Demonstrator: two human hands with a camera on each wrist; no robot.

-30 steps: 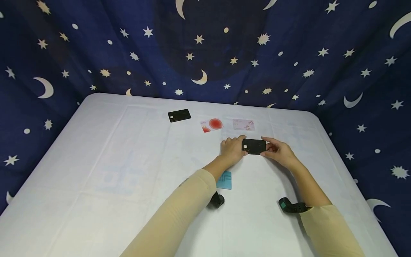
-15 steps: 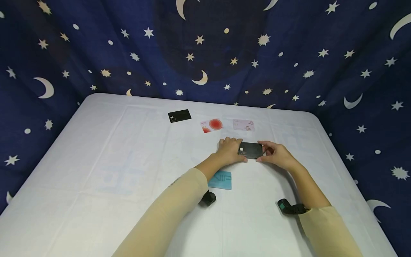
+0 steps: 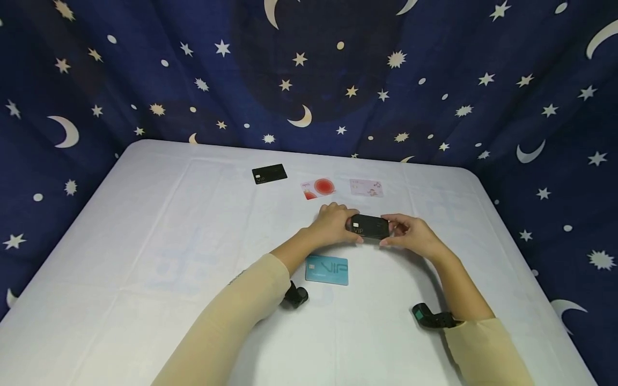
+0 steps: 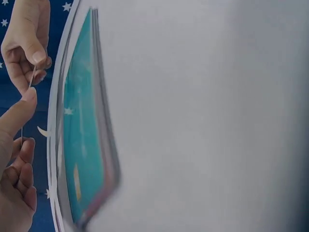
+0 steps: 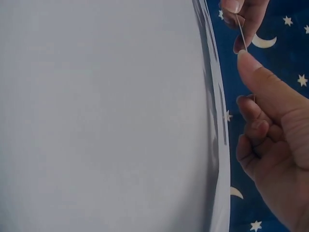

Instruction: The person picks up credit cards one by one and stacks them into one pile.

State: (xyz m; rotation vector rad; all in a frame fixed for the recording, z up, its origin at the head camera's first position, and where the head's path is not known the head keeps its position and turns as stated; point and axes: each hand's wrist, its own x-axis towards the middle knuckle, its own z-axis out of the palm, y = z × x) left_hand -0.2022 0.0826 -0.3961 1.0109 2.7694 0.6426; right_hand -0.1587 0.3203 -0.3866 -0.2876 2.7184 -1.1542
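A black VIP card (image 3: 369,228) is pinched between both hands above the white table, one hand at each short end. My left hand (image 3: 332,225) grips its left end between thumb and fingers. At the right end, the thumb and fingers of my right hand (image 3: 414,234) do the same. Both wrist views catch the card edge-on, as a thin line between the hands. Below the left hand lies a light blue VIP card (image 3: 326,270) on the cloth; in the left wrist view layered edges show beneath the blue card (image 4: 84,125).
Toward the back of the table (image 3: 169,241) lie another black VIP card (image 3: 270,174), a white card with red circles (image 3: 318,188) and a pale pink card (image 3: 366,187). A dark blue star-and-moon curtain (image 3: 318,80) hangs behind. Black wrist cameras (image 3: 295,296) sit on the forearms.
Both hands have moved left and slightly nearer the person with the black card held between them. The left forearm has shifted left, so the light blue card is now fully uncovered.
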